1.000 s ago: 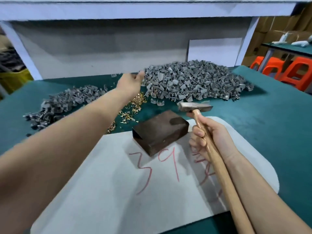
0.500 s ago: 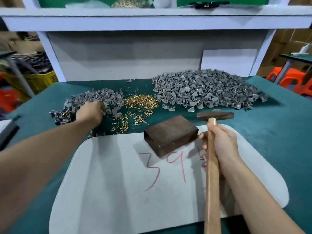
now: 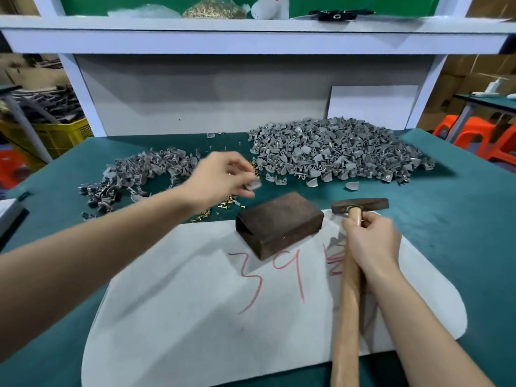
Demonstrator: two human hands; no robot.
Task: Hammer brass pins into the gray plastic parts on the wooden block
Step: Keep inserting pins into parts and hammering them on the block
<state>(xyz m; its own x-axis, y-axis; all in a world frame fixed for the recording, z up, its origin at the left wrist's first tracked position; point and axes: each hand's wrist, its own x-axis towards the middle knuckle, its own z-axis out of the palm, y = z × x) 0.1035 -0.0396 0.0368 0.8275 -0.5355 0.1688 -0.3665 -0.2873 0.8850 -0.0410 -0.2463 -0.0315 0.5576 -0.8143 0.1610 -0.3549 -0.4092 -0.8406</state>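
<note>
Blurred gray part (image 3: pixel 254 185), seemingly pinched, near bare block (image 3: pixel 279 219)

Motion blurs the left hand (image 3: pixel 220 177) and the gray part (image 3: pixel 254 185) at its fingertips; brass pins (image 3: pixel 226 202) lie half hidden beneath it; the hammer (image 3: pixel 346 289) handle is cropped.

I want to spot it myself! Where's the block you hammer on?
Find the big white mat on the green table. At its far edge, left of the hammer, sits the wooden block. It is the only dark brown brick shape there.
</note>
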